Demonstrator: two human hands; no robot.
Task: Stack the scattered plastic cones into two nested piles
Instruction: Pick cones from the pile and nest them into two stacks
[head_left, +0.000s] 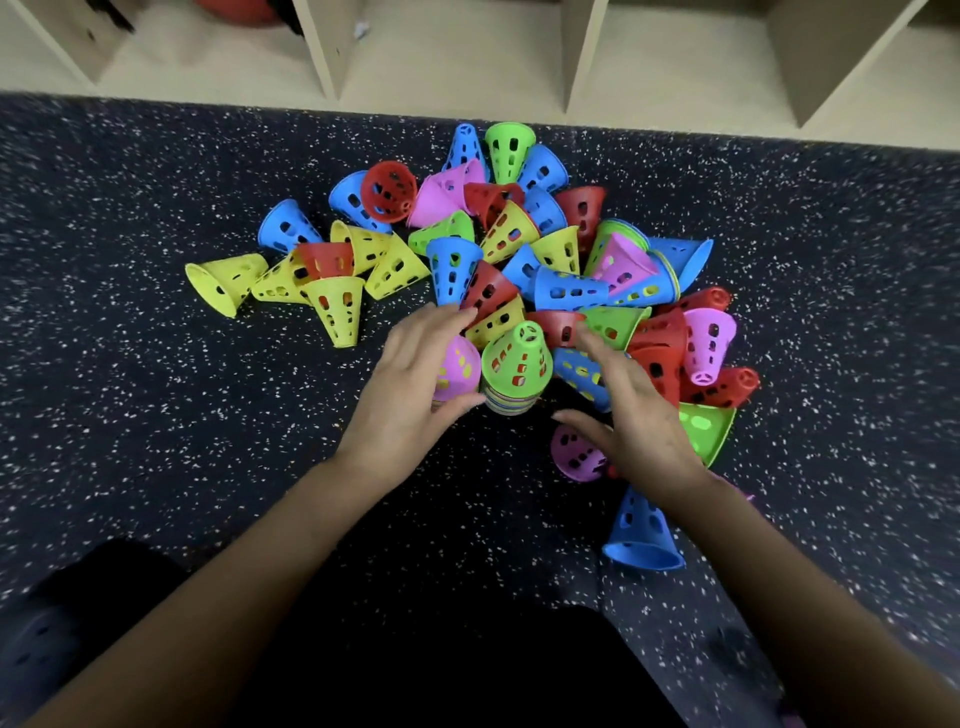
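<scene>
The stack (514, 376) of nested cones stands upright on the floor (156, 415), narrow end up. A green cone tops it, and a band of mixed-colour rims shows at its base. It sits at the near edge of the heap (519, 244), between the two hands.

Just left of the stack, touching it, is a pink cone (457, 370). The left hand (415, 395) grips it, thumb under its rim and fingers curved over its far side.

The right hand (636, 421) is spread and holds nothing. Its fingers reach over a blue cone (579, 371) lying just right of the stack, and its thumb points toward the stack's base. A second pink cone (574, 453) lies on its side below that thumb. A lone blue cone (644, 535) stands by the right forearm, apart from the rest.

The heap holds red, blue, green, yellow and pink cones, most tipped over and overlapping. A yellow cluster (311, 280) trails off to its left.

Beyond the heap, pale shelves (467, 57) meet the dark speckled floor.
</scene>
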